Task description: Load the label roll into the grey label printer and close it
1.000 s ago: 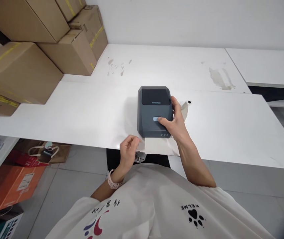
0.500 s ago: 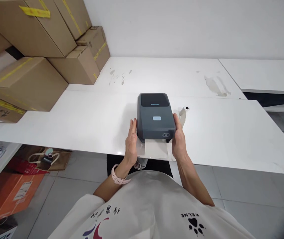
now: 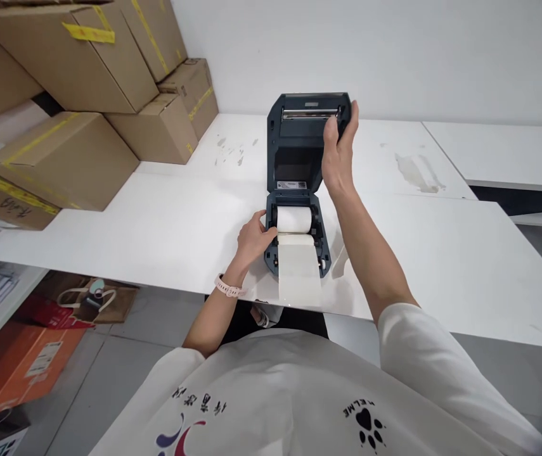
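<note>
A dark grey label printer (image 3: 271,256) stands on the white table in front of me with its lid (image 3: 275,142) swung up. In its bay lies a roll of white label paper (image 3: 294,219), and a paper strip (image 3: 299,269) runs out over the front toward the table edge. My right hand (image 3: 340,149) grips the lid by its right edge, thumb on the inner face. At the base's left wall, my left hand (image 3: 254,237) is closed on the rim, its thumb beside the roll. My right forearm hides part of the table.
Cardboard boxes (image 3: 61,158) with yellow tape are stacked at the left, against the white wall. Below the table on the left are a paper bag (image 3: 118,307) and an orange box (image 3: 28,361). The table's front edge is close to my body.
The printer's lid has gone from closed to raised, showing the paper roll. My right hand has moved up and away with the lid; my left hand has shifted onto the base's rim.
</note>
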A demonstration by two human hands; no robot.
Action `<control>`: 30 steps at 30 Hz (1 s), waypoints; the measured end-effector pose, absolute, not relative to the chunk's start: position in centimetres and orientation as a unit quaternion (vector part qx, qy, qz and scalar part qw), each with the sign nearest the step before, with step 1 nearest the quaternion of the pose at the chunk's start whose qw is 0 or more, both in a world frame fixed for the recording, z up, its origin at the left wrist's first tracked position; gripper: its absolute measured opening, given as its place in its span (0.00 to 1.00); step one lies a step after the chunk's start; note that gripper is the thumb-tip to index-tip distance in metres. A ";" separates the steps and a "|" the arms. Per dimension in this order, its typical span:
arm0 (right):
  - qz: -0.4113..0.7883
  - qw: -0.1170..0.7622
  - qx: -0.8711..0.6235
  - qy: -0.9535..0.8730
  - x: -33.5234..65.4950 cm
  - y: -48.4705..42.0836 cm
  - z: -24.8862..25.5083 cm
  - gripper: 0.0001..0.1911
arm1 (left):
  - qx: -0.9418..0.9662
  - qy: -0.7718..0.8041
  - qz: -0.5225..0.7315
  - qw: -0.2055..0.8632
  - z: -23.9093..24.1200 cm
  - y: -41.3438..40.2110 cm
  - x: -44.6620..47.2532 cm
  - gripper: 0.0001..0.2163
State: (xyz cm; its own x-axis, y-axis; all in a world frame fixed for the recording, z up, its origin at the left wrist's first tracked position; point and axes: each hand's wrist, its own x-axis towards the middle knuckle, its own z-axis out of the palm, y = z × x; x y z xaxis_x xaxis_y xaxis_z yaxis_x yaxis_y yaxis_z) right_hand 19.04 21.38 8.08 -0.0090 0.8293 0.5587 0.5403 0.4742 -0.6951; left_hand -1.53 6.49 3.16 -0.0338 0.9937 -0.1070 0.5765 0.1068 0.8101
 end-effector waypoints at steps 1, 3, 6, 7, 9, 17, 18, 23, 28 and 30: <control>0.139 0.497 -0.488 -0.704 19.3 21.6 8.1 0.49 | 0.601 0.657 0.289 0.351 3.3 6.6 -1.5 0.30; 0.123 0.503 -0.479 -0.708 19.8 20.4 8.5 0.49 | 0.605 0.663 0.276 0.345 3.5 7.0 -1.4 0.30; 0.103 0.501 -0.466 -0.722 20.0 16.0 9.7 0.42 | 0.610 0.662 0.260 0.350 3.6 7.7 -1.3 0.31; 0.112 0.471 -0.463 -0.742 19.8 14.4 9.9 0.38 | 0.613 0.662 0.256 0.347 3.5 7.9 -1.3 0.31; 0.144 0.353 -0.462 -0.801 19.2 12.3 9.7 0.29 | 0.620 0.668 0.248 0.328 3.3 8.1 -1.2 0.29; 0.155 -0.055 -0.440 -0.883 16.3 14.5 6.7 0.36 | 0.620 0.676 0.246 0.314 3.1 8.0 -1.0 0.28; 0.184 -0.043 -0.421 -0.887 16.7 14.8 7.0 0.36 | 0.619 0.674 0.248 0.317 3.1 8.0 -1.0 0.28; 0.375 0.151 -0.318 -0.857 22.7 14.6 9.3 0.43 | 0.616 0.668 0.255 0.330 2.9 8.1 -1.1 0.29; 0.442 0.376 -0.355 -0.733 29.6 16.8 7.9 0.47 | 0.604 0.658 0.278 0.352 2.6 8.2 -1.1 0.29; 0.446 0.394 -0.416 -0.688 31.0 18.7 6.2 0.48 | 0.600 0.656 0.282 0.360 2.6 8.1 -1.1 0.29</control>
State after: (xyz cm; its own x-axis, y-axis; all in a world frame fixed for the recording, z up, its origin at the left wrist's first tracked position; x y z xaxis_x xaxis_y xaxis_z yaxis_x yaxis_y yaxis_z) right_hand 31.02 18.67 6.24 -0.3439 0.9233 0.1711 0.2208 0.2567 -0.9409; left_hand -1.13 8.13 2.58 -0.0198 0.9909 -0.1333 0.5839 0.1196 0.8029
